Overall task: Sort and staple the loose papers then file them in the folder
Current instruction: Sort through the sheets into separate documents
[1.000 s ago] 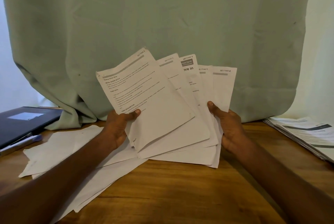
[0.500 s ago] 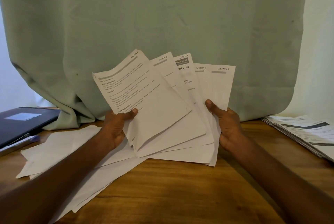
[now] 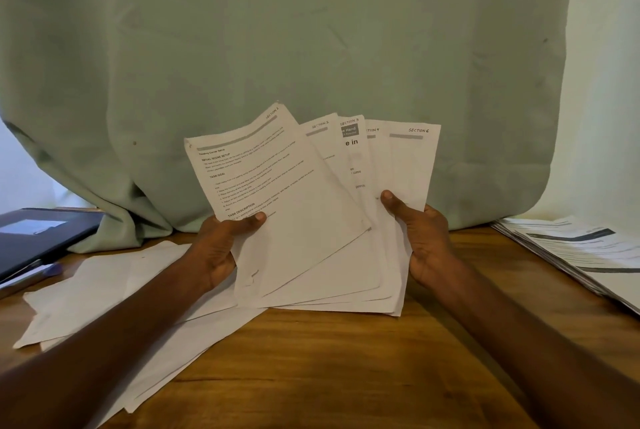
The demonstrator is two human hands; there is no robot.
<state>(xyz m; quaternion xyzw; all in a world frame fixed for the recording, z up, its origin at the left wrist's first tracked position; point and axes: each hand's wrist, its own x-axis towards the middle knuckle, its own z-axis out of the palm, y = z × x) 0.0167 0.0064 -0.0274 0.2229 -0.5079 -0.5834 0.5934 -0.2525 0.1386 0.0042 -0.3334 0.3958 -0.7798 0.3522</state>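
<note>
A: Where does the folder [image 3: 41, 238] lie, and what does it hold?

B: The dark folder lies closed at the far left of the wooden table [image 3: 346, 369], partly under the hem of the green curtain [image 3: 277, 48]. A pale label shows on its cover; whatever is inside cannot be seen. A pen [image 3: 31, 276] rests just beside its near edge.

A: And the papers?

B: The person holds a fan of printed sheets [image 3: 311, 221] upright above the table. Handwritten headings run across the top corners: Section 1, 2, 3, 4 and 6. The left hand [image 3: 221, 248] grips the front sheet, thumb pressed on its printed face. The right hand [image 3: 422, 241] grasps the fan's right edge, thumb on the front of the Section 6 page.

A: What else lies around?

B: More loose white sheets [image 3: 104, 290] lie scattered flat on the table under the left forearm, overlapping one another. A separate stack of printed papers [image 3: 581, 255] sits at the right edge. The fan and the forearms hide part of the table behind them.
</note>
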